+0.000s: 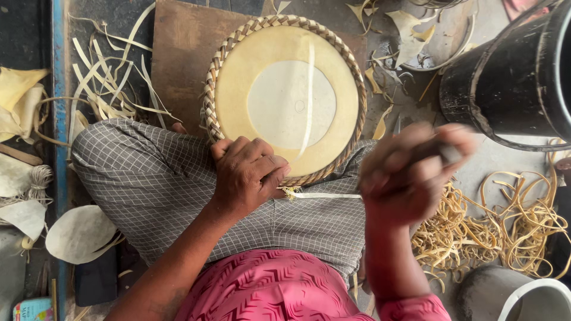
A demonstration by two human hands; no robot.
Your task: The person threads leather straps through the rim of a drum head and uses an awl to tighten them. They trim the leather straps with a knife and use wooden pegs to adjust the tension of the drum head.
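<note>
Left grip: my left hand (247, 172) is clenched on the lower rim of the drum head (284, 98), centre frame, resting on my lap.
Right grip: my right hand (410, 169), blurred, is fisted around a dark-handled tool (447, 153) and pulls a pale strip (321, 195).
Handling: I judge the taut skin light and fragile; the braided rim is the place to take it.
Containers: black drum shell (511, 83) upper right, inside hidden; grey tub (514, 294) lower right, contents unseen.

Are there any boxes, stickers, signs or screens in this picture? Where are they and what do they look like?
Small packet: bottom left corner on the floor, partly cut off by the picture's edge; boxy, light blue with red and yellow patches.
No signs, stickers or screens show anywhere else, not on the round drum head or the black drum shell.
</note>
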